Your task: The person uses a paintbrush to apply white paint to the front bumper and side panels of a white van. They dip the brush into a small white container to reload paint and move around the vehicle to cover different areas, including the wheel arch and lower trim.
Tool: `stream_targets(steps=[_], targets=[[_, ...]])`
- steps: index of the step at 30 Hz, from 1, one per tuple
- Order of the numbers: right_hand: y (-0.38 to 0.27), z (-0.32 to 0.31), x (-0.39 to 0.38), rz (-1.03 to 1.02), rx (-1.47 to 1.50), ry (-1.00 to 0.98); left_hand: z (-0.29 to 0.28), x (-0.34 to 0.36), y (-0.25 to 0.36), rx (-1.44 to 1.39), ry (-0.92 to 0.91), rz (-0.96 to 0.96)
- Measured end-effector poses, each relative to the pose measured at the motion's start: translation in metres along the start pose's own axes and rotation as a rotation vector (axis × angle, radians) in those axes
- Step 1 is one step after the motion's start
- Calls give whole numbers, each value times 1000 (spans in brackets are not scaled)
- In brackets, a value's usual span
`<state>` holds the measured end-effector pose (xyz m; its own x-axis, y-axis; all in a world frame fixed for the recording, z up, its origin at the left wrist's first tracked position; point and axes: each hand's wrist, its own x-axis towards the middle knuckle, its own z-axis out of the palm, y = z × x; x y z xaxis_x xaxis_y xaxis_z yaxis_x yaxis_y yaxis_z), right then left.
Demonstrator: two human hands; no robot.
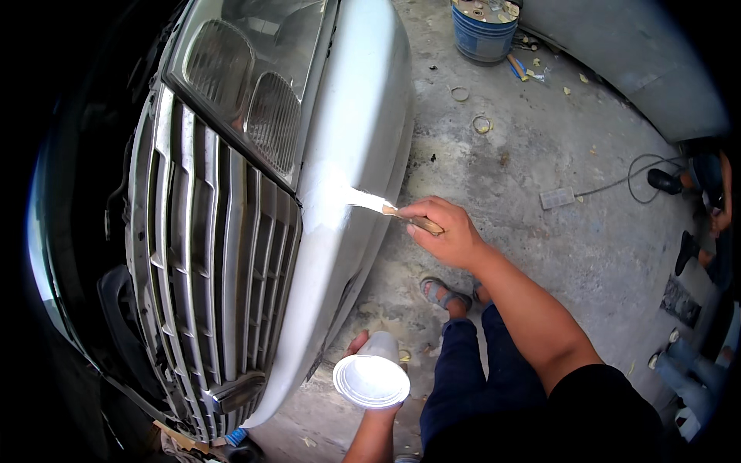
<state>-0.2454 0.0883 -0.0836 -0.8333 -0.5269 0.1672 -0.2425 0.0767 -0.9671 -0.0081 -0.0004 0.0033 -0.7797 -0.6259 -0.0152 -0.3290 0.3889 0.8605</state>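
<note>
My right hand (448, 231) grips a wooden-handled paintbrush (417, 222), its tip at a fresh white patch (363, 197) on the pale car bumper (370, 100). Low at the centre, my left hand (356, 343) holds a white cup (370, 380) with white, paint-like stuff inside; most of its fingers are behind the cup. Left of the bumper are the metal grille (197, 262) and a clear headlight (231, 92).
A blue bucket (482, 42) stands on the concrete floor (540, 255), near scraps and a cable with a power strip (557, 197). A grey vehicle panel (625, 54) is at upper right. Other people's legs (683, 363) and a hand (719, 220) show at the right edge.
</note>
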Motion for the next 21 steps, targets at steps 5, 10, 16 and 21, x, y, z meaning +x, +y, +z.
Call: stream_targets(steps=[5, 10, 16, 21], targets=[[-12, 4, -11, 169, 109, 68, -6, -4, -7, 3, -19, -63], [-8, 24, -16, 222, 129, 119, -8, 0, -12, 102, -34, 106], [-17, 53, -55, 362, 239, 87, -10, 2, -4, 143, -38, 87], [-17, 56, -54, 411, 360, 208, -15, 2, -8, 202, -65, 102]])
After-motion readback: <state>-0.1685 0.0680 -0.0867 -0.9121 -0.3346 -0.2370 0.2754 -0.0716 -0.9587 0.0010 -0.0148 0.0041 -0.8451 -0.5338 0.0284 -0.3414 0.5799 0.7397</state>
